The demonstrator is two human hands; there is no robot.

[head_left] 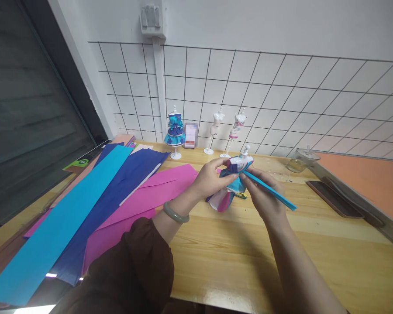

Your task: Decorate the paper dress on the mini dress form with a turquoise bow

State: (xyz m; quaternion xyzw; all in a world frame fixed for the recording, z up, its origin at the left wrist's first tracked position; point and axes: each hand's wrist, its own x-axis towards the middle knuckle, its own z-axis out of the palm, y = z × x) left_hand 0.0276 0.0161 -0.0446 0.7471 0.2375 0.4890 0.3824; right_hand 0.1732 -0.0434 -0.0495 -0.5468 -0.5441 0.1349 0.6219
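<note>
My left hand [212,176] closes around the bodice of a small doll dress form [240,164], which is tilted above the table. The form wears a patterned white, blue and pink top and a layered skirt [221,200] in turquoise, white and pink. At its waist, my right hand [265,192] pinches a folded turquoise paper strip [271,192], whose long free end points down to the right. The fingertips of both hands meet near the waist. The stand of this form is hidden.
Long turquoise [62,222], navy [118,187] and pink sheets [144,192] lie at left. At the back stand a dressed form [175,131], two plainer forms [217,124] and a phone [190,135]. A glass jar [298,161] and dark tablet-like slab [334,198] are at right.
</note>
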